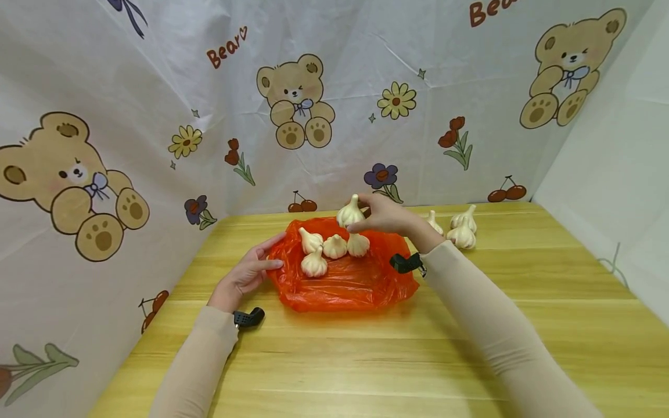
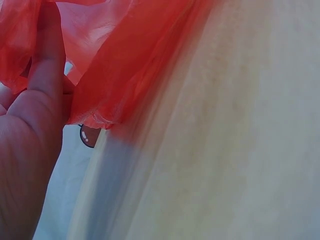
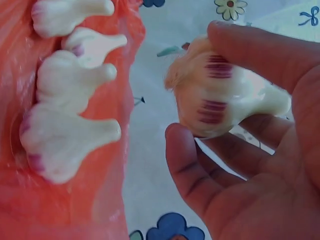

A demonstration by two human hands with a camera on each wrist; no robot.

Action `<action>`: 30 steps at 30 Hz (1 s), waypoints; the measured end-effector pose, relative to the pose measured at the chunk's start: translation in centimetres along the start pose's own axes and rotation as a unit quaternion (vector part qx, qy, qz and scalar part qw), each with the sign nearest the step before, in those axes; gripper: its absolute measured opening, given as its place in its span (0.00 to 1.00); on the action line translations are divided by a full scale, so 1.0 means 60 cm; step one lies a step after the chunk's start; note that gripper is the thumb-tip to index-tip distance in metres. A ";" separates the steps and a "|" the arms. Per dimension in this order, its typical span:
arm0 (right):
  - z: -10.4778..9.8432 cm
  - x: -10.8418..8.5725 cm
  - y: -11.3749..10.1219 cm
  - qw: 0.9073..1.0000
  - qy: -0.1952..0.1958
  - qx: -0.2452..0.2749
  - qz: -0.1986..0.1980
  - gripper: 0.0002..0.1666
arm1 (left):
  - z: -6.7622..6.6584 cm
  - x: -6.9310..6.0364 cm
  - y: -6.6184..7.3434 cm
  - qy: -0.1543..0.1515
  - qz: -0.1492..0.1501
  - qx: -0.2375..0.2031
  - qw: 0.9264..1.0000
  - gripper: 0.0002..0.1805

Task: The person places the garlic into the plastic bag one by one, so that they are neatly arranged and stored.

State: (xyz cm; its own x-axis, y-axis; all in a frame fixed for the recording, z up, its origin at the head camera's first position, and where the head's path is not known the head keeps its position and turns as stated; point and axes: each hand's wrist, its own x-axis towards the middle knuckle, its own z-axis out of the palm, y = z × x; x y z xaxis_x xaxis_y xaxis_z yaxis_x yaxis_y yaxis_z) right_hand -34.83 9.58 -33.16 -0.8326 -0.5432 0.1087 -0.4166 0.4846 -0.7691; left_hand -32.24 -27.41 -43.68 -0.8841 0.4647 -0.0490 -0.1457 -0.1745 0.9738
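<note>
A red plastic bag [image 1: 334, 295] lies spread on the table with its mouth facing up. Several white garlic bulbs [image 1: 314, 265] sit inside it, toward its left and back. At the bag's left edge, my left hand [image 1: 248, 273] grips the plastic between thumb and fingers; the film partly covers the fingers in the left wrist view. Above the back of the bag, my right hand [image 1: 391, 218] holds another garlic bulb [image 1: 349, 215] between thumb and fingers. Purple streaks mark this held bulb in the right wrist view, where its stem points toward the palm.
Three more garlic bulbs [image 1: 462, 235] stand together on the wooden table [image 1: 334, 366], right of the bag. A white cloth [image 1: 334, 174] printed with bears and flowers hangs behind and to the left. A thin cable [image 1: 617, 264] shows at the right table edge.
</note>
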 end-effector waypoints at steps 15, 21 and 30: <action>0.052 0.024 0.005 0.999 -0.036 0.003 0.014 0.30 | -0.001 -0.001 0.001 -0.005 0.003 -0.005 1.000 0.46; 0.063 0.025 0.018 0.999 -0.045 0.020 0.017 0.34 | -0.001 0.002 0.000 0.001 0.001 -0.008 1.000 0.45; 0.065 0.020 0.031 0.996 -0.073 0.042 0.008 0.33 | -0.002 0.001 0.000 -0.005 0.006 -0.006 1.000 0.45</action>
State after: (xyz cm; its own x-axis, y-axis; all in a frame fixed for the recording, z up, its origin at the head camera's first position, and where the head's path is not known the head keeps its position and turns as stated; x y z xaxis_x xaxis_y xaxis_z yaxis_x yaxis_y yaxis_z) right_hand -35.20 7.16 -36.94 -0.7748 -0.6321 0.0082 -0.3668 0.4389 -0.8203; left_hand -32.32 -27.51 -43.72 -0.8814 0.4712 -0.0344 -0.1395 -0.1900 0.9718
